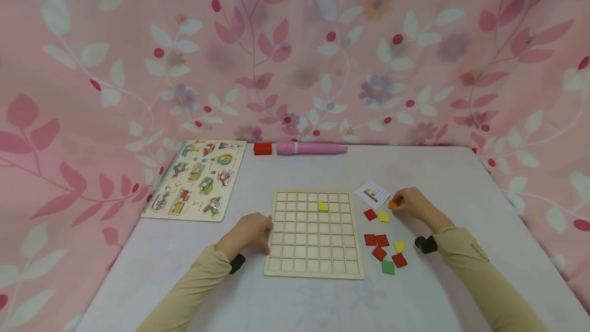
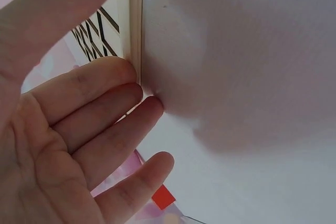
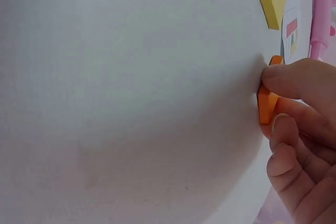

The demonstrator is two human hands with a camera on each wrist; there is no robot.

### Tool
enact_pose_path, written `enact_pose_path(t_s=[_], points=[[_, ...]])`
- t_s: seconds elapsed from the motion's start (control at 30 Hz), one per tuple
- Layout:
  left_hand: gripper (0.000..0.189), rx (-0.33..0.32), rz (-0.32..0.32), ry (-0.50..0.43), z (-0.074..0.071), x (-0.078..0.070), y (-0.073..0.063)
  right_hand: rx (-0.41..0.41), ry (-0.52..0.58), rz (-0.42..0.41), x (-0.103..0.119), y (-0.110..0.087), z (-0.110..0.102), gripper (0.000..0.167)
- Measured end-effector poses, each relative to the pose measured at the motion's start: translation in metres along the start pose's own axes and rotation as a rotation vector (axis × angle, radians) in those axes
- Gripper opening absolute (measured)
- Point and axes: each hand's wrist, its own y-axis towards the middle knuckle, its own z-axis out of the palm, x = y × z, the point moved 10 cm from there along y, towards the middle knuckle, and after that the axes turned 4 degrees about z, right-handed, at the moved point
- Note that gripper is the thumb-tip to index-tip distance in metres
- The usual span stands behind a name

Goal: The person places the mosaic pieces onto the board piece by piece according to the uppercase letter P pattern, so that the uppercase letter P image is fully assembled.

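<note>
A wooden grid board (image 1: 300,239) lies in the middle of the table, with one yellow tile (image 1: 323,206) in a cell of its upper part. Along the board's left edge rests my left hand (image 1: 251,229); in the left wrist view its fairly straight fingers (image 2: 113,114) touch the rim. My right hand (image 1: 412,204), to the right of the board, pinches an orange tile (image 3: 265,103) between thumb and fingers, close to the tabletop. Near it lie a small printed pattern card (image 1: 372,193), a red tile (image 1: 370,214) and a yellow square tile (image 1: 383,217).
Several more red tiles (image 1: 379,253), a yellow piece (image 1: 399,246) and a green tile (image 1: 388,267) lie right of the board. A picture puzzle board (image 1: 195,181) is at the back left. A red block (image 1: 262,149) and a pink stick-shaped object (image 1: 313,148) lie along the back edge.
</note>
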Motion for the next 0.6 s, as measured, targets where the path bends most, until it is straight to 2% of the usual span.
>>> enact_pose_path(t_s=[0.3, 0.6], points=[[0.038, -0.017, -0.024, -0.086, 0.003, 0.003, -0.003, 0.014, 0.017, -0.046, 0.001, 0.005, 0.000, 0.017], [0.038, -0.032, -0.014, -0.076, 0.002, 0.002, -0.001, -0.046, 0.008, -0.075, 0.003, 0.001, -0.022, 0.021]])
